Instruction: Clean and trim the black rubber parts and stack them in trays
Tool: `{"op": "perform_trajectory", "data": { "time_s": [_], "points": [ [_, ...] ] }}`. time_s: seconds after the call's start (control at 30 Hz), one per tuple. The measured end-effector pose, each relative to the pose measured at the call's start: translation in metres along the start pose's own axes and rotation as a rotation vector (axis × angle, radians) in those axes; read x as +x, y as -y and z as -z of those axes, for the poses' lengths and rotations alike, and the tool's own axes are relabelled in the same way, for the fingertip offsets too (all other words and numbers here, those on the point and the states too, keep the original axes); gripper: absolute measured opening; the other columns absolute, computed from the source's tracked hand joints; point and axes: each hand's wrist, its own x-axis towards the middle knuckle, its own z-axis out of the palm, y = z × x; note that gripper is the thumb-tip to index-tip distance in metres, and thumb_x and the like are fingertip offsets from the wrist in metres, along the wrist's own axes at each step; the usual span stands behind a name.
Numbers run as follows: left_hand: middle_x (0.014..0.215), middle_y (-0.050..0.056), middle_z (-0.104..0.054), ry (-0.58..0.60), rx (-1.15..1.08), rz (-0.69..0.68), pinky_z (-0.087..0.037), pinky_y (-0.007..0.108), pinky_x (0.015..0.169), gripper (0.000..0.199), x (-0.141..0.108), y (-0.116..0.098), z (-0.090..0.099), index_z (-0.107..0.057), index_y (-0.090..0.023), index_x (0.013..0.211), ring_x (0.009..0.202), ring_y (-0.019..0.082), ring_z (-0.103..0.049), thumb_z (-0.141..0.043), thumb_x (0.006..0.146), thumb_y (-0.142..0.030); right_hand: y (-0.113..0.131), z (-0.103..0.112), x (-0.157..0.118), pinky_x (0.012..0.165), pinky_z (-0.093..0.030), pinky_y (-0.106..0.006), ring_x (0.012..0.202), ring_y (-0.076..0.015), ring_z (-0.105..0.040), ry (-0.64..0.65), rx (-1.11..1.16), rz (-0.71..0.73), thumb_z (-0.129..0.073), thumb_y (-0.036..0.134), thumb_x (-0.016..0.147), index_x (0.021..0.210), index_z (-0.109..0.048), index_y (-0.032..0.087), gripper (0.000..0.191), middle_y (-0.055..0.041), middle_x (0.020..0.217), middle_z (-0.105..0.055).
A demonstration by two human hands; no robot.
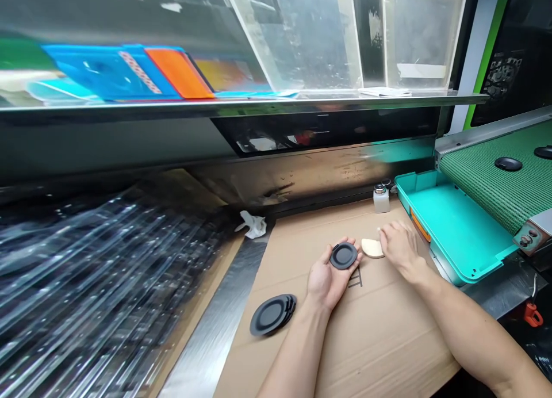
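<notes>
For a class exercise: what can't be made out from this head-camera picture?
In the head view:
- Underside of the black disc in the left hand: hidden by the palm.
- Right end of the cream pad: hidden by the right hand.
- Number of discs in the stack: edges too small.
- Green conveyor belt: cut off by the right edge.

Bright light; glare on steel shelf (pixel 241 106); clear plastic sheets (pixel 99 271) blurred; edges warped.

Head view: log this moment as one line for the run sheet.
left hand: holds black disc | right hand: beside cream pad | on cardboard: stacked black discs
</notes>
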Motion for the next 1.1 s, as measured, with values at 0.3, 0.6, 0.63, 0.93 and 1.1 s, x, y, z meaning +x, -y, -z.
{"op": "perform_trajectory", "data": {
  "time_s": [0.3, 0.6, 0.63, 0.93, 1.1],
  "points": [
    [0.121, 0.015, -0.07, -0.011, -0.051, -0.062, -0.059, 0.044, 0.079, 0.036, 0.005, -0.014, 0.012, -0.066, -0.017, 0.117, 0.098, 0.027, -0.071, -0.036, 0.103, -0.031, 0.017, -0.008, -0.013, 0.091, -0.042, -0.042, 0.102, -0.0277, -0.056, 0.23, 0.023, 0.234, -0.06, 0.031, 0.096, 0.111, -0.07, 0.022, 0.019, -0.0125, 0.107, -0.067],
    [0.125, 0.016, -0.07, 0.065, -0.195, 0.085, -0.05, 0.04, 0.107, 0.041, 0.008, 0.012, -0.001, -0.064, -0.012, 0.128, 0.117, 0.024, -0.066, -0.037, 0.103, -0.03, 0.062, -0.029, -0.03, 0.092, -0.044, -0.036, 0.105, -0.0245, -0.051, 0.038, 0.343, 0.223, -0.059, 0.029, 0.095, 0.121, -0.066, 0.023, 0.027, -0.0094, 0.124, -0.062],
    [0.126, 0.016, -0.069, 0.077, -0.208, 0.1, -0.049, 0.041, 0.109, 0.042, 0.009, 0.012, 0.0, -0.064, -0.011, 0.129, 0.118, 0.025, -0.066, -0.036, 0.103, -0.031, 0.065, -0.03, -0.03, 0.091, -0.044, -0.037, 0.105, -0.0251, -0.05, 0.032, 0.316, 0.242, -0.058, 0.028, 0.096, 0.121, -0.066, 0.024, 0.027, -0.0096, 0.126, -0.061],
    [0.131, 0.016, -0.067, 0.09, -0.214, 0.08, -0.049, 0.04, 0.109, 0.043, 0.018, 0.013, 0.016, -0.058, -0.013, 0.139, 0.119, 0.025, -0.066, -0.041, 0.102, -0.026, 0.06, -0.037, -0.021, 0.082, -0.043, -0.039, 0.098, -0.0264, -0.051, -0.006, 0.21, 0.235, -0.052, 0.03, 0.097, 0.124, -0.065, 0.024, 0.03, -0.0107, 0.124, -0.063],
    [0.138, 0.017, -0.063, 0.085, -0.212, 0.01, -0.055, 0.047, 0.101, 0.04, 0.014, 0.01, 0.01, -0.064, -0.015, 0.131, 0.123, 0.028, -0.063, -0.037, 0.103, -0.027, 0.03, -0.028, -0.003, 0.095, -0.045, -0.041, 0.106, -0.0257, -0.054, -0.075, 0.373, 0.02, -0.058, 0.025, 0.094, 0.116, -0.067, 0.021, 0.024, -0.0108, 0.116, -0.064]
  ]
}}
